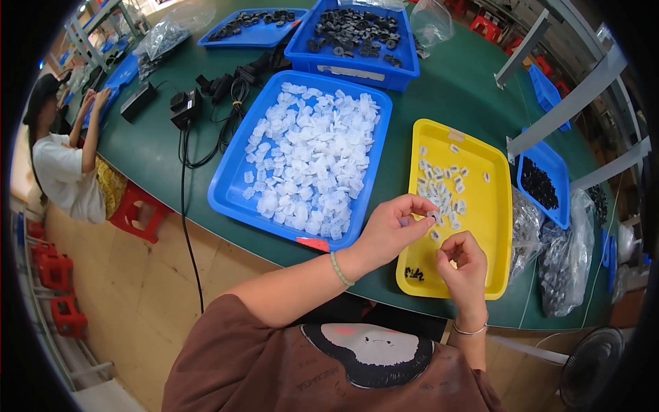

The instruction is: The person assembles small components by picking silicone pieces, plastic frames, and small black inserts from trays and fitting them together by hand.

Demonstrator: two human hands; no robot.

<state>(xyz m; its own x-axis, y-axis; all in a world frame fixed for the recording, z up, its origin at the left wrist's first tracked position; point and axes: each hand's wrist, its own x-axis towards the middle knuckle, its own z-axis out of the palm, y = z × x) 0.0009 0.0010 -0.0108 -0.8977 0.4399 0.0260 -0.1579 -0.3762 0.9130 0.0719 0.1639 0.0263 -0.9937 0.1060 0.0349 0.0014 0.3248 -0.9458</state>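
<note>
Left hand (386, 237) thumb and fingertips closed on a small whitish plastic piece with a dark centre (434, 216); piece sits at the tips, above the left half of a yellow rectangular plastic tray (493, 220); right hand (468, 264) just to the right, over the tray's near part, thumb and forefinger drawn together, cannot tell if anything is between them; loose small white pieces with dark centres (443, 189) lie in the tray, mostly just beyond the grip; a little heap of tiny black parts (414, 274) in its near left corner.

Surface is a green tabletop (456, 86); left of the yellow tray, a blue rectangular plastic tray (235, 196) piled with translucent white plastic pieces (319, 158); beyond it, a deeper blue plastic bin (398, 81) of dark round parts (357, 31); black box-shaped power adapter (185, 108) to the left; clear plastic bags (566, 264) at right.

Room: co-worker in a white shirt (65, 168) at far left by a red plastic stool (137, 211); dark round fan (592, 367) near right.
</note>
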